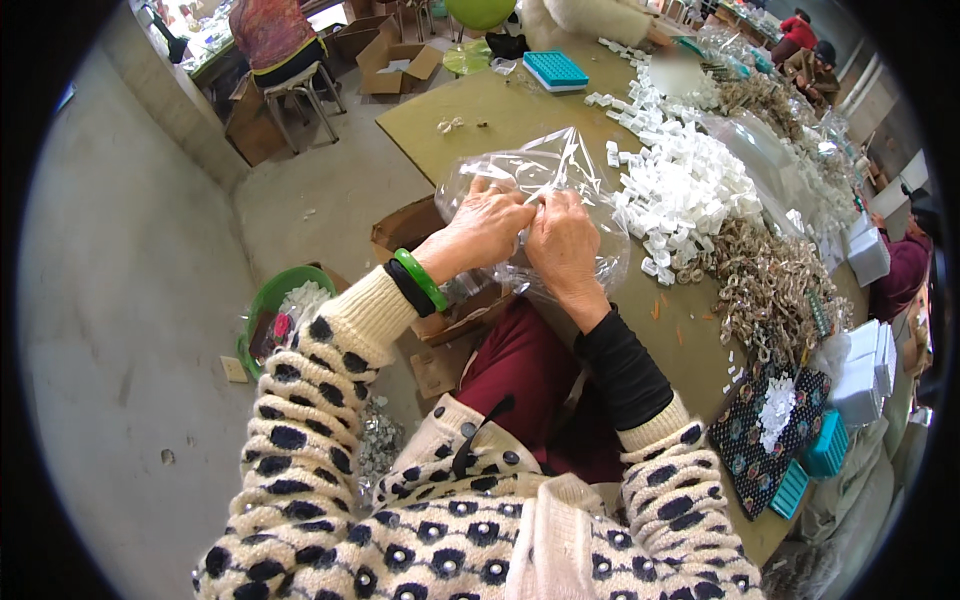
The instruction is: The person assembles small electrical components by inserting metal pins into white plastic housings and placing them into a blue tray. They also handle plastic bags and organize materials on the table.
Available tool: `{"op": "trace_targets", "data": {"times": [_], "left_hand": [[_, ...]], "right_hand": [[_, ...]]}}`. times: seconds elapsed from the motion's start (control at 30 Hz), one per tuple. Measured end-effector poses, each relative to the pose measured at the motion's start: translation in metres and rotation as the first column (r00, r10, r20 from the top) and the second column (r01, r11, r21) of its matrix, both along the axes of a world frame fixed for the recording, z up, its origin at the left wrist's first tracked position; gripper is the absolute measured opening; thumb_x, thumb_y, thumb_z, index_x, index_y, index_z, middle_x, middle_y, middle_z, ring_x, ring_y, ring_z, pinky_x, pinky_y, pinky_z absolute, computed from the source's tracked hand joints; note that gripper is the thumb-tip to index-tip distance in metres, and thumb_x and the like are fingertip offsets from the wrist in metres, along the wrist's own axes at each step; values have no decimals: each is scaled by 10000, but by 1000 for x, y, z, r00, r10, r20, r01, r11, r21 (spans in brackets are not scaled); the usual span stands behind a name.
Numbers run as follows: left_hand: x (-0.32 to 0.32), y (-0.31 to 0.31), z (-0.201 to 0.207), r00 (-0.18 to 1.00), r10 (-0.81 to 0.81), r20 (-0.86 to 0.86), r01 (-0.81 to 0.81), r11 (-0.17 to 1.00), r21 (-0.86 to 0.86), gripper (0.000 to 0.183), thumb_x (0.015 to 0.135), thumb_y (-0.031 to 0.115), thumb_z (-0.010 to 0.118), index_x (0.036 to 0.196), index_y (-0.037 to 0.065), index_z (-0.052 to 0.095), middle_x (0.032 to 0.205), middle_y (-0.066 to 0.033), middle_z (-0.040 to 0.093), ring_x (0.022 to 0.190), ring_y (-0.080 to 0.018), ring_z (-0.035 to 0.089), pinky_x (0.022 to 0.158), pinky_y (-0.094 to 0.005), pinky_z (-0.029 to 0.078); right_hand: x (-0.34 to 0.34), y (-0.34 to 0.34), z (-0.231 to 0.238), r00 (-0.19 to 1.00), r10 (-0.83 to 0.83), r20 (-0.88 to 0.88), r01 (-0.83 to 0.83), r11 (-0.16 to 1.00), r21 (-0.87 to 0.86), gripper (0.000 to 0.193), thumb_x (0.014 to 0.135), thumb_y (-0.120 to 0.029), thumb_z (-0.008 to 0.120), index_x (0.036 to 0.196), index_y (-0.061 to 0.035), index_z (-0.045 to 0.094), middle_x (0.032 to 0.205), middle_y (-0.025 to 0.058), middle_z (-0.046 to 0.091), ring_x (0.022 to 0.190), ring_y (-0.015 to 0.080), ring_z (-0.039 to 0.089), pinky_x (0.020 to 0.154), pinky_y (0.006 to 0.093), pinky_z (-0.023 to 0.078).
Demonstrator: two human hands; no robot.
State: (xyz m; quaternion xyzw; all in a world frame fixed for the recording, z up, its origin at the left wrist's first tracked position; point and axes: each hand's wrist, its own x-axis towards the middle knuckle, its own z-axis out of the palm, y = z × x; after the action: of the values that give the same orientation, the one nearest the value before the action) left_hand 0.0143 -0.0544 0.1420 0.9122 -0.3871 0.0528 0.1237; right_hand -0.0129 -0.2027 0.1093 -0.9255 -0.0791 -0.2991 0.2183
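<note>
We've got an olive table (470,100) running off to the right, its near-left corner jutting over a grey floor (310,220); bare grey wall (120,250) at left. On the table: a big heap of white pieces (690,185), a tangled brownish pile (765,285) nearer us, a teal tray (555,71) toward the far edge, and a dark cloth (745,475) with small white bits (777,412) at the near right. Green bin (257,312) on the floor at left, open carton (385,82) farther back near a stool (290,85) with someone seated. More people sit far right. The clear bag (570,165) is at the table's edge, under and just beyond both hands, left of the white heap. Left hand (485,220) and right hand (565,240) are together, nearly touching, each pinching its film; exact fingertip grip we can't tell.
</note>
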Motion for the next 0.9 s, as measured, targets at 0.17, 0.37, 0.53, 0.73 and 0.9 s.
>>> {"op": "trace_targets", "data": {"times": [0.17, 0.37, 0.53, 0.73, 0.9], "left_hand": [[30, -2, 16, 941, -27, -338, 59, 995, 82, 464, 666, 46, 578, 1125, -13, 610, 1008, -211, 668, 998, -366, 621, 907, -435, 456], [76, -6, 8, 858, 98, -504, -275, 917, -289, 693, 770, 70, 568, 1437, -9, 396, 1432, -262, 457, 1284, -342, 498, 957, -397, 500], [103, -8, -3, 988, 74, -138, -77, 997, -10, 795, 735, 82, 654, 1471, 27, 357, 1450, -237, 454, 1281, -364, 514, 961, -411, 510], [106, 14, 1, 998, -39, 56, 31, 990, 140, 809, 669, 21, 680, 1435, 117, 437, 1394, -180, 520, 1101, -319, 638, 820, -418, 549], [96, 21, 15, 950, -227, 216, 288, 903, -318, 578, 714, 22, 691, 1268, 97, 547, 1066, -127, 668, 881, -343, 670, 695, -416, 548]], "right_hand": [[37, -19, 4, 979, 163, 120, -126, 955, -270, 206, 821, -119, 580, 981, -20, 664, 957, 143, 690, 989, 324, 637, 901, 412, 463], [52, -30, 19, 910, 160, -383, -292, 902, -318, 354, 836, -239, 630, 1109, -17, 589, 884, 195, 700, 905, 330, 673, 917, 458, 404], [62, -40, 18, 876, 287, -387, -405, 874, -269, 444, 836, -411, 661, 923, 24, 635, 799, 245, 676, 802, 401, 672, 721, 509, 500], [96, -46, 20, 758, 0, -652, -105, 987, -123, 591, 870, -390, 605, 1157, 120, 524, 1045, 332, 659, 1013, 444, 648, 883, 496, 516], [106, -42, 19, 773, -135, -620, -14, 974, -228, 633, 884, -473, 624, 1140, 98, 529, 1045, 288, 686, 1034, 379, 674, 873, 444, 542]]}}
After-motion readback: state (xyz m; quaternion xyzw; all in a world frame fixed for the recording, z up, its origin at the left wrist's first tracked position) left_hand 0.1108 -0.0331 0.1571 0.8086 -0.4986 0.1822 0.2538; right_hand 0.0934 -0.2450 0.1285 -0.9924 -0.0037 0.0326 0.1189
